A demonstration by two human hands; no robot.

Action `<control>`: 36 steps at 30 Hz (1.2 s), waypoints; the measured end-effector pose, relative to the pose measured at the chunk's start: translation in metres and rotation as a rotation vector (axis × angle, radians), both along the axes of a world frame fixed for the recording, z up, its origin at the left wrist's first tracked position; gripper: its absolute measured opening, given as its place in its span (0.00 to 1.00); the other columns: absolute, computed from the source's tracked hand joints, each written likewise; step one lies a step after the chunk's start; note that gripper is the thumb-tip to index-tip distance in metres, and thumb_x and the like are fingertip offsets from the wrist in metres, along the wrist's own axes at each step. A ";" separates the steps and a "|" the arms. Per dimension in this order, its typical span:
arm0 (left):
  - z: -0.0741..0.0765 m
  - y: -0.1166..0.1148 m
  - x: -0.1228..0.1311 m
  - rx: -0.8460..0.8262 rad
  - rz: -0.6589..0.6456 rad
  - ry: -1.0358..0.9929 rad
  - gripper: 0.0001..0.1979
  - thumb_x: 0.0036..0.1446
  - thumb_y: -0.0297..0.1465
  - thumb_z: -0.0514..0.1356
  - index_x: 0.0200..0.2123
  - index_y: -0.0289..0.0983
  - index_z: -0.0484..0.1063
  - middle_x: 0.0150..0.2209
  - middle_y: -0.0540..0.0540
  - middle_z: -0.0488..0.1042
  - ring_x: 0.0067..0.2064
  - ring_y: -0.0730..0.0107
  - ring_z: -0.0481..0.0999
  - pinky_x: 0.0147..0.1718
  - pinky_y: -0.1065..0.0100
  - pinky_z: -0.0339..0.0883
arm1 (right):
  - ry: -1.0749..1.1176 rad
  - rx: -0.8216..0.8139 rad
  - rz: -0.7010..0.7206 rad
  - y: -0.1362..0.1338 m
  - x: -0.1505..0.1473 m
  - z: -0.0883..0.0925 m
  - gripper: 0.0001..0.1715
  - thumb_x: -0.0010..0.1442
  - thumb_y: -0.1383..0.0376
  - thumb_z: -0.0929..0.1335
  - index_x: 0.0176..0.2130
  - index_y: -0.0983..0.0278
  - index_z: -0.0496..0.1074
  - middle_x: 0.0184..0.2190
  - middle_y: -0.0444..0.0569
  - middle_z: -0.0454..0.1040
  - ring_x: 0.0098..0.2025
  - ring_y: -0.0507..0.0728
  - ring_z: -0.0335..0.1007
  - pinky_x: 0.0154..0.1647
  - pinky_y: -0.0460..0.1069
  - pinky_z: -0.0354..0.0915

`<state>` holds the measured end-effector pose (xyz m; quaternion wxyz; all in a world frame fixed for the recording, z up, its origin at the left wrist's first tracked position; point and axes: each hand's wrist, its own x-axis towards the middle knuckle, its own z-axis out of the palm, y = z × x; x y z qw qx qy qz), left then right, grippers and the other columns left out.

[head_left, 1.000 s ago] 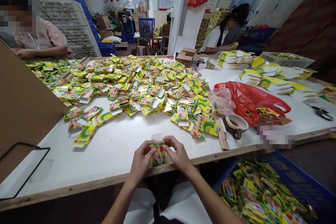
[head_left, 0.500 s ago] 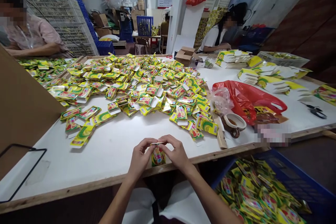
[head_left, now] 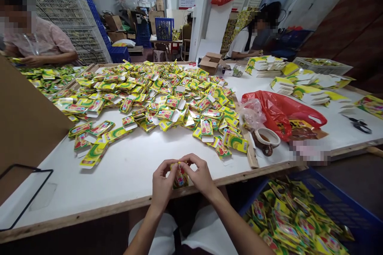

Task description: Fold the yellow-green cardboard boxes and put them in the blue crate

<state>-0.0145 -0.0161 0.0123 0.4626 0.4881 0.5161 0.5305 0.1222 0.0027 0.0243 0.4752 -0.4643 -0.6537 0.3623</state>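
Note:
A small yellow-green printed carton (head_left: 180, 178) stands upright at the table's front edge. My left hand (head_left: 163, 177) pinches its upper left side with thumb and fingers. On the other side, my right hand (head_left: 198, 173) grips the upper right part, its thumb against the printed front. The thumbs and fingertips of both hands meet at the carton's top, partly hiding it. Beyond them lies a broad pile of similar small cartons (head_left: 167, 113), several with white end flaps sticking out.
A blue crate (head_left: 338, 195) full of cartons is below the table at right. A brown cup (head_left: 267, 150), a red plastic bag (head_left: 281, 107) and scissors (head_left: 361, 126) lie right of a wooden strip (head_left: 253, 159). A cardboard sheet (head_left: 30, 127) stands left. Co-workers sit at both sides.
The white flap edge visible at the carton's top is no longer seen; my fingers now press on the top. My left hand has turned slightly. The left co-worker's hands have moved.

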 end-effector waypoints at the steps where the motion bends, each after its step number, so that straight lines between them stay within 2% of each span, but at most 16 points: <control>1: 0.001 0.002 0.000 -0.005 0.007 0.002 0.10 0.55 0.36 0.60 0.35 0.35 0.74 0.34 0.45 0.77 0.36 0.67 0.75 0.37 0.69 0.68 | -0.019 -0.011 -0.002 0.001 0.000 0.002 0.06 0.58 0.66 0.67 0.34 0.62 0.75 0.31 0.47 0.76 0.33 0.54 0.70 0.36 0.49 0.66; 6: 0.002 0.006 -0.004 -0.026 -0.006 -0.032 0.09 0.54 0.36 0.60 0.34 0.36 0.74 0.32 0.47 0.78 0.34 0.69 0.74 0.35 0.71 0.68 | -0.045 -0.039 0.015 0.005 -0.001 0.007 0.06 0.59 0.66 0.67 0.33 0.62 0.75 0.30 0.46 0.76 0.33 0.54 0.70 0.36 0.48 0.66; 11: -0.006 -0.002 -0.010 -0.022 -0.030 -0.040 0.10 0.53 0.35 0.61 0.36 0.36 0.76 0.38 0.45 0.78 0.42 0.64 0.75 0.43 0.67 0.68 | 0.113 -0.055 0.027 -0.003 0.000 -0.006 0.06 0.58 0.65 0.67 0.35 0.62 0.76 0.33 0.47 0.77 0.38 0.55 0.72 0.40 0.49 0.68; 14: -0.006 -0.006 -0.009 -0.030 -0.039 -0.042 0.10 0.53 0.35 0.62 0.36 0.36 0.76 0.38 0.45 0.78 0.42 0.63 0.76 0.44 0.65 0.68 | 0.162 -0.078 0.030 -0.007 0.000 -0.011 0.06 0.57 0.66 0.68 0.36 0.62 0.76 0.34 0.48 0.78 0.39 0.56 0.73 0.42 0.50 0.68; 21: -0.011 -0.006 0.003 -0.081 0.116 -0.215 0.10 0.48 0.34 0.65 0.33 0.35 0.75 0.34 0.45 0.79 0.39 0.63 0.78 0.42 0.64 0.71 | 0.245 -0.075 -0.027 -0.011 -0.001 -0.016 0.05 0.55 0.68 0.69 0.33 0.61 0.77 0.32 0.47 0.77 0.39 0.57 0.73 0.43 0.52 0.68; 23: -0.012 -0.004 0.005 -0.078 0.109 -0.250 0.10 0.48 0.34 0.65 0.34 0.35 0.75 0.36 0.44 0.79 0.41 0.62 0.77 0.43 0.63 0.71 | 0.283 -0.083 -0.049 -0.012 -0.003 -0.020 0.05 0.55 0.67 0.69 0.33 0.61 0.77 0.33 0.48 0.78 0.40 0.57 0.73 0.44 0.53 0.68; 26: -0.010 -0.004 0.006 -0.047 0.046 -0.208 0.10 0.50 0.34 0.64 0.36 0.36 0.75 0.38 0.44 0.79 0.42 0.62 0.77 0.44 0.62 0.70 | 0.297 -0.100 -0.066 -0.013 -0.010 -0.023 0.06 0.56 0.66 0.68 0.35 0.61 0.77 0.35 0.49 0.78 0.41 0.57 0.73 0.46 0.53 0.68; 28: -0.007 -0.007 0.007 -0.017 0.034 -0.121 0.09 0.51 0.34 0.63 0.35 0.37 0.77 0.38 0.44 0.79 0.42 0.62 0.77 0.45 0.61 0.70 | 0.287 -0.087 -0.080 -0.016 -0.009 -0.018 0.06 0.57 0.66 0.68 0.35 0.61 0.77 0.35 0.48 0.78 0.41 0.58 0.73 0.45 0.53 0.69; 31: -0.002 -0.012 0.007 0.050 -0.011 0.026 0.10 0.51 0.34 0.63 0.37 0.39 0.77 0.41 0.44 0.79 0.46 0.60 0.76 0.50 0.60 0.67 | 0.164 -0.016 -0.122 -0.027 0.021 0.005 0.07 0.57 0.66 0.68 0.34 0.59 0.77 0.34 0.49 0.78 0.40 0.58 0.73 0.43 0.54 0.69; 34: -0.002 -0.014 0.003 0.063 -0.049 0.094 0.16 0.52 0.34 0.62 0.46 0.40 0.73 0.46 0.43 0.76 0.49 0.60 0.74 0.51 0.59 0.66 | -0.154 -0.017 -0.251 -0.043 0.090 0.035 0.07 0.57 0.63 0.68 0.34 0.57 0.77 0.35 0.51 0.78 0.40 0.62 0.73 0.41 0.56 0.68; 36: -0.004 -0.012 0.000 0.020 -0.017 0.113 0.14 0.53 0.35 0.61 0.44 0.39 0.74 0.45 0.43 0.76 0.46 0.60 0.75 0.48 0.61 0.68 | -0.435 -0.076 -0.290 -0.046 0.137 0.047 0.05 0.54 0.61 0.69 0.30 0.56 0.77 0.32 0.54 0.78 0.35 0.64 0.73 0.37 0.57 0.67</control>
